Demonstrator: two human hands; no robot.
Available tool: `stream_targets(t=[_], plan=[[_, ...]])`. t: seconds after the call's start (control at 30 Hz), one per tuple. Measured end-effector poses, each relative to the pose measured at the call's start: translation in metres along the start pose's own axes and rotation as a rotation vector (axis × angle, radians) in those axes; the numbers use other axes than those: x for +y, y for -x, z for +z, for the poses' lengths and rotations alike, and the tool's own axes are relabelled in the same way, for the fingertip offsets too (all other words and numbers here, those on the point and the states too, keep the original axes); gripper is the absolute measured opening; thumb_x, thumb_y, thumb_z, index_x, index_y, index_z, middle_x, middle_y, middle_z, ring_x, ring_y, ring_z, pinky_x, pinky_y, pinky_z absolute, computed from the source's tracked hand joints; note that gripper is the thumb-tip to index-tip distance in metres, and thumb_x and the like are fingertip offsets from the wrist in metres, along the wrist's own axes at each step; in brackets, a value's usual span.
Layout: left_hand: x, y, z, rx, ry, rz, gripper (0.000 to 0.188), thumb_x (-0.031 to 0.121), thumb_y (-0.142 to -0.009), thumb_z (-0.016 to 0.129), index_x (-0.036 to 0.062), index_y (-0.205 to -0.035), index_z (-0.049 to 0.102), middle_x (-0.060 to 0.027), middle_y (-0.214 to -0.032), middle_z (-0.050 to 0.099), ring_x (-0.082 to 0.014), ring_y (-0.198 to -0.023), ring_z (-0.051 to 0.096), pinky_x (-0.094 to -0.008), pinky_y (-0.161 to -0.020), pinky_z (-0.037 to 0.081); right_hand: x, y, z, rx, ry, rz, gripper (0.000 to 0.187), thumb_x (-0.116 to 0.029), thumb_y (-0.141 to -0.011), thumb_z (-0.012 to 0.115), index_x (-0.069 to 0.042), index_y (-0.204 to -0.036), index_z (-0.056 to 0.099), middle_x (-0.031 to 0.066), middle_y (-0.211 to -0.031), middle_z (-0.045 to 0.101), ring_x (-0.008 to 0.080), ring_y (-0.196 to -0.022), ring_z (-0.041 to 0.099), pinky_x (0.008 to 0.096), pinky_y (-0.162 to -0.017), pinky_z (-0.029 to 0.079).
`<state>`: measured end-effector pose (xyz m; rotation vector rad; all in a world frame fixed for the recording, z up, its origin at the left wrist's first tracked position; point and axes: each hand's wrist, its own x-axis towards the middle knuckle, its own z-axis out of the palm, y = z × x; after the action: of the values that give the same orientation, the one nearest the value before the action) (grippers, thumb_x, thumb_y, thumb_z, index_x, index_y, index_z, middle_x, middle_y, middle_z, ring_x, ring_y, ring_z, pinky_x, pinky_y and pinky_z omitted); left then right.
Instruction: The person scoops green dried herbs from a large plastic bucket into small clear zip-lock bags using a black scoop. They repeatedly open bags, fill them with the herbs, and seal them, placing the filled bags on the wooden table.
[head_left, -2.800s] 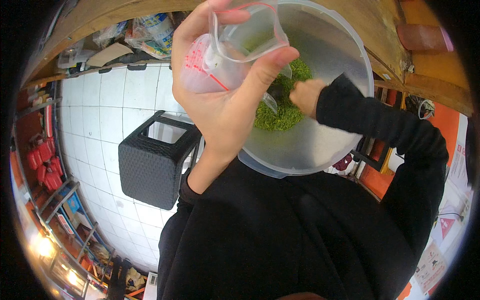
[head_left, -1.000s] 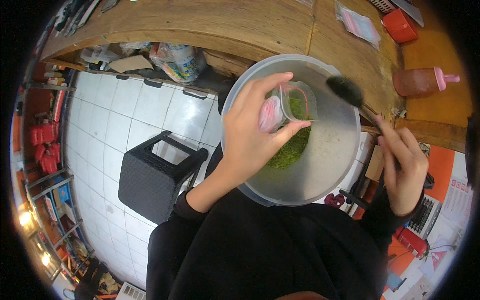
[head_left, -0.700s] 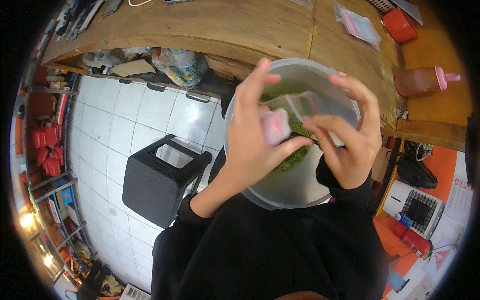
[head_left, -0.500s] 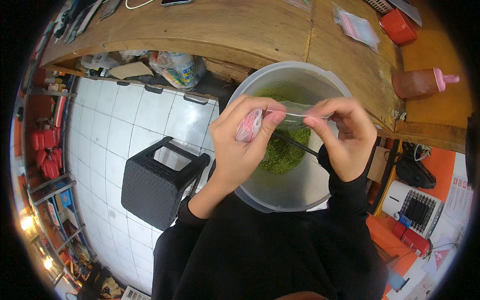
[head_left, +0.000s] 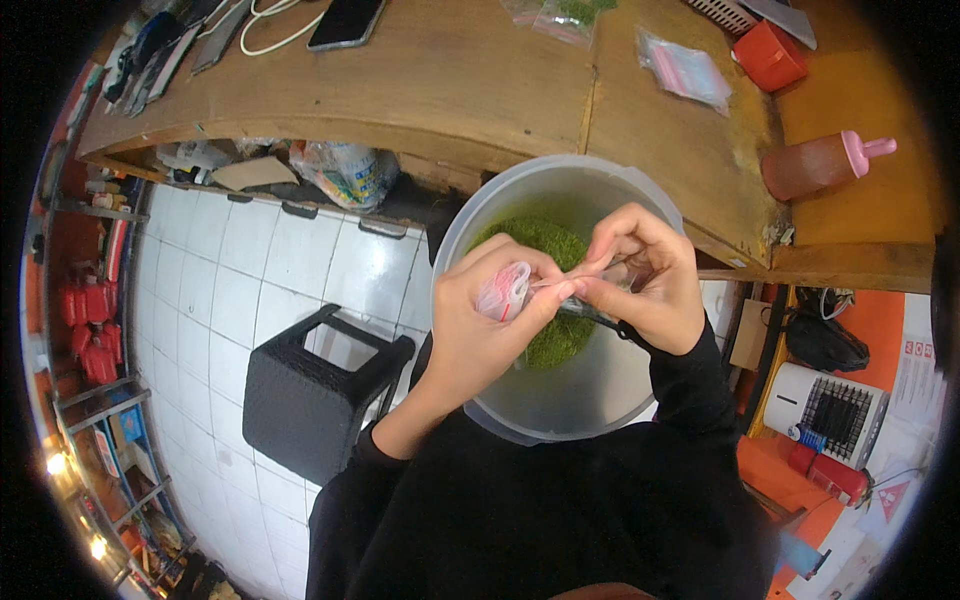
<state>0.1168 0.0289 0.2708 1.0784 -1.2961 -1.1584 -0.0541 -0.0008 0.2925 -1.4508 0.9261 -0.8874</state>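
My left hand is closed round a rolled bundle of clear plastic zip bags with pink-red strips. Its thumb and fingertips also pinch the edge of a clear plastic zip bag. From the other side my right hand pinches the same edge, so the fingertips of both hands meet. Most of this bag is hidden by the right fingers. Both hands are above a large translucent round tub. Shredded or chopped green leafy stuff lies inside it, and a thin dark rod shows beneath the hands.
Beyond the tub runs a wooden table with a phone, a packet of zip bags, a red container and a pink-lidded bottle. A black stool stands on the white tiled floor at left.
My hands have come together, and the bag edge that was stretched between them is now pinched at one spot. The view has shifted slightly, showing more of the table.
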Motion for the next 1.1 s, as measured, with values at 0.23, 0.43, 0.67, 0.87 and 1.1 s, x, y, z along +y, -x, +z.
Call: stream_targets(t=[0.23,0.43,0.67,0.87,1.1], plan=[[-0.008,0.001,0.004,0.154,0.208,0.003,0.043,0.008,-0.074,0.070,0.0025,-0.107,0.043,-0.0046,-0.084,0.053,-0.0105,-0.075,0.052,-0.0222,-0.065,0.042,-0.050,-0.045,-0.025,0.309,0.876,-0.480,0.028,-0.013,-0.073,0.068,-0.005,-0.098,0.060,0.0136,-0.097,0.061,0.0224,-0.088,0.060,0.0331,-0.080,0.046],[-0.019,-0.003,0.005,0.223,0.504,0.111,0.034,0.000,-0.074,0.069,0.0050,-0.091,0.040,-0.0091,-0.088,0.056,-0.0201,-0.099,0.054,-0.0306,-0.081,0.045,-0.027,-0.024,-0.001,-0.167,0.651,-0.297,0.053,-0.037,-0.063,0.076,-0.006,-0.102,0.057,0.0167,-0.113,0.052,0.0325,-0.108,0.049,0.0389,-0.092,0.039],[-0.008,0.005,-0.005,0.101,0.428,0.007,0.030,0.000,-0.072,0.070,0.0059,-0.076,0.041,-0.0092,-0.087,0.058,-0.0131,-0.081,0.055,-0.0249,-0.070,0.045,-0.005,-0.010,0.012,-0.084,0.617,-0.381,0.011,-0.008,-0.079,0.061,0.001,-0.078,0.057,0.0126,-0.073,0.057,0.0227,-0.065,0.058,0.0302,-0.056,0.045],[-0.010,0.002,-0.008,0.142,0.450,-0.137,0.021,0.008,-0.078,0.067,0.0008,-0.094,0.056,-0.0001,-0.076,0.051,-0.0046,-0.068,0.045,-0.0175,-0.063,0.036,-0.007,-0.006,-0.001,0.169,0.291,0.030,0.012,-0.008,-0.085,0.052,0.002,-0.083,0.057,0.0124,-0.070,0.054,0.0180,-0.061,0.054,0.0269,-0.056,0.042],[-0.009,-0.006,-0.001,0.197,0.410,-0.126,0.026,0.012,-0.076,0.069,-0.0011,-0.098,0.060,-0.0050,-0.088,0.061,-0.0057,-0.077,0.053,-0.0198,-0.068,0.041,-0.005,-0.008,-0.001,-0.086,0.231,0.001,0.016,-0.011,-0.088,0.049,0.001,-0.081,0.056,0.0051,-0.069,0.055,0.0103,-0.062,0.049,0.0250,-0.058,0.039]])
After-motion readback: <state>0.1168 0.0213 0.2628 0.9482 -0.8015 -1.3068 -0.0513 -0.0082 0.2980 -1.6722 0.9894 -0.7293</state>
